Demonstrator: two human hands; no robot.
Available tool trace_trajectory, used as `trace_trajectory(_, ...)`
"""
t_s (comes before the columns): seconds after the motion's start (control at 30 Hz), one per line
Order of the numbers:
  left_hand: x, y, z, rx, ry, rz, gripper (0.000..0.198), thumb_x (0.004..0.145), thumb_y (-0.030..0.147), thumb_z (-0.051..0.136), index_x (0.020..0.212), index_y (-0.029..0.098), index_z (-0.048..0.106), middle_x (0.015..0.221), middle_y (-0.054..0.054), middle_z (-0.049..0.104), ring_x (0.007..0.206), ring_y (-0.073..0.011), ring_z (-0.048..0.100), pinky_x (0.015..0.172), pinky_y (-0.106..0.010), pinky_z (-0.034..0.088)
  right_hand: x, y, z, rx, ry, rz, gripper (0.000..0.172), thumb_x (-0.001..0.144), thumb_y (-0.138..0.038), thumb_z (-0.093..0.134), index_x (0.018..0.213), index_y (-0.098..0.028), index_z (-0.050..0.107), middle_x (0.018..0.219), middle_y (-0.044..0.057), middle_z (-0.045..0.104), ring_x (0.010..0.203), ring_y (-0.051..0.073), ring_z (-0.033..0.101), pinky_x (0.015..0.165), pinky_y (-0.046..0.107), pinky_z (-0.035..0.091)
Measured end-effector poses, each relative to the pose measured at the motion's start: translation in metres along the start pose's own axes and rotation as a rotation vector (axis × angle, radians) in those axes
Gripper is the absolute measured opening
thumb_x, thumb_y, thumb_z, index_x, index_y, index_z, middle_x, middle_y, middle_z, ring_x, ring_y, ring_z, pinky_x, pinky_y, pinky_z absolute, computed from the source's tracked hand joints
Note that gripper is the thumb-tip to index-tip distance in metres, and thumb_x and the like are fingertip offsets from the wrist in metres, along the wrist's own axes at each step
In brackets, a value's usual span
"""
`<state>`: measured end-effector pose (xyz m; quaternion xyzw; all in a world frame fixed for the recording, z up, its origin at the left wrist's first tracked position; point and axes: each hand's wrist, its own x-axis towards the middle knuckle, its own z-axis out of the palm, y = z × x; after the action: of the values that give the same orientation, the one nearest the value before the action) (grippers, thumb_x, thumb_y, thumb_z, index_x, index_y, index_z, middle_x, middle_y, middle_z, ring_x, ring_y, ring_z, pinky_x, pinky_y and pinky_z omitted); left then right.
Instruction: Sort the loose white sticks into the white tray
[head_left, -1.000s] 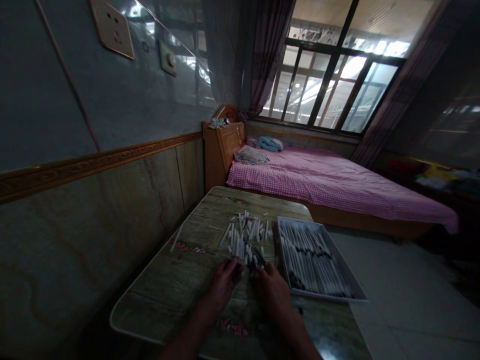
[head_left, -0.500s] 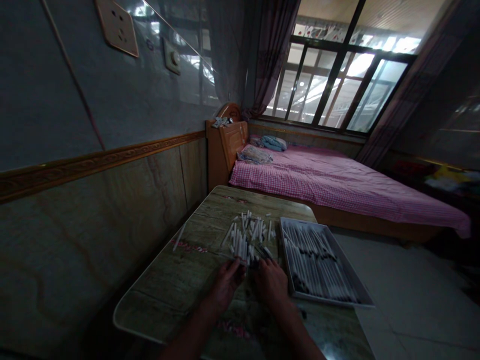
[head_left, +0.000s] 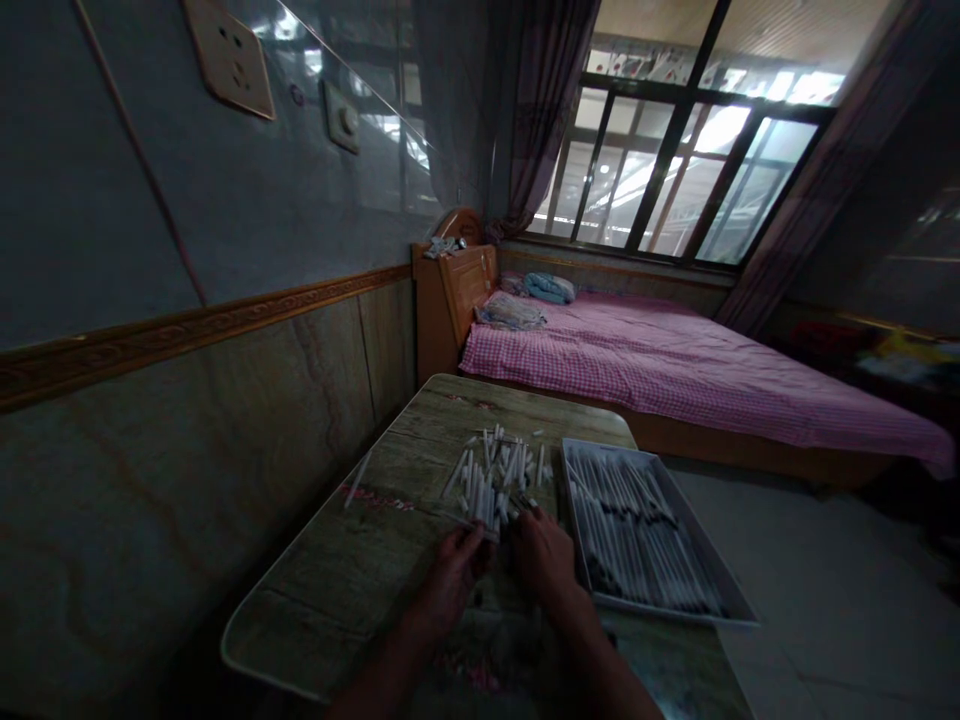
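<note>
My left hand is closed at the near edge of a pile, thumb and fingers pinching a thin, pale stick that lies slantwise across their tips. Just to its right, my right hand has its fingers curled at small dark pieces beside the pile; what they hold is hidden. In front of both hands lies a loose heap of short white tubes. A shallow white tray right of my hands holds rows of slim white pen-like sticks with dark ends.
The wood-patterned table has a pale rim. One lone white stick lies near its left edge. A tiled wall runs along the left. Beyond the table stands a bed with a pink checked sheet.
The thin stick at my left fingertips shows more clearly, slanting over them. My right hand has shifted slightly but stays at the pile's edge. The view has moved a little.
</note>
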<state>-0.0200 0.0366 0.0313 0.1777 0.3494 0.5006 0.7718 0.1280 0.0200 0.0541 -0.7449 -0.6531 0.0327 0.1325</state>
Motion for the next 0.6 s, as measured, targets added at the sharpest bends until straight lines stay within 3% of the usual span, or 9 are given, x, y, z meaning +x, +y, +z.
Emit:
trace_trajectory(0.17, 0.002, -0.002, 0.0, 0.034, 0.019, 0.02, 0.046, 0.044, 0.037, 0.093, 0.077, 0.015, 0.07, 0.071, 0.0, 0.072, 0.064, -0.0133, 0.067, 0.059, -0.022, 0.052, -0.006, 0.008, 0.018, 0.638, 0.206, 0.052, 0.01, 0.078, -0.026, 0.052, 0.075, -0.02, 0.059, 0.068, 0.0, 0.062, 0.065, 0.016, 0.057, 0.059, 0.023, 0.039)
trace_trajectory(0.3, 0.005, -0.006, -0.003, 0.071, 0.005, 0.039, 0.044, 0.048, 0.039, 0.091, 0.08, 0.015, 0.07, 0.076, -0.002, 0.074, 0.07, -0.0157, 0.069, 0.064, -0.024, 0.053, -0.012, 0.005, 0.031, 1.056, 0.298, 0.118, 0.016, 0.073, -0.036, 0.059, 0.074, -0.02, 0.059, 0.066, -0.001, 0.061, 0.065, 0.016, 0.056, 0.059, 0.024, 0.043)
trace_trajectory(0.47, 0.005, -0.006, -0.006, 0.091, -0.022, 0.067, 0.04, 0.054, 0.039, 0.088, 0.082, 0.017, 0.071, 0.08, -0.003, 0.075, 0.075, -0.0176, 0.07, 0.068, -0.026, 0.053, -0.021, -0.003, 0.037, 1.119, 0.269, 0.144, 0.013, 0.075, -0.034, 0.061, 0.076, -0.021, 0.062, 0.07, 0.001, 0.063, 0.067, 0.018, 0.058, 0.061, 0.025, 0.045)
trace_trajectory(0.6, 0.003, -0.004, -0.001, 0.102, 0.004, 0.072, 0.045, 0.047, 0.041, 0.09, 0.079, 0.015, 0.071, 0.076, -0.003, 0.074, 0.07, -0.0177, 0.07, 0.066, -0.027, 0.053, -0.023, -0.006, 0.038, 1.112, 0.238, 0.135, 0.012, 0.076, -0.032, 0.06, 0.078, -0.021, 0.064, 0.072, 0.0, 0.065, 0.069, 0.017, 0.06, 0.063, 0.025, 0.047)
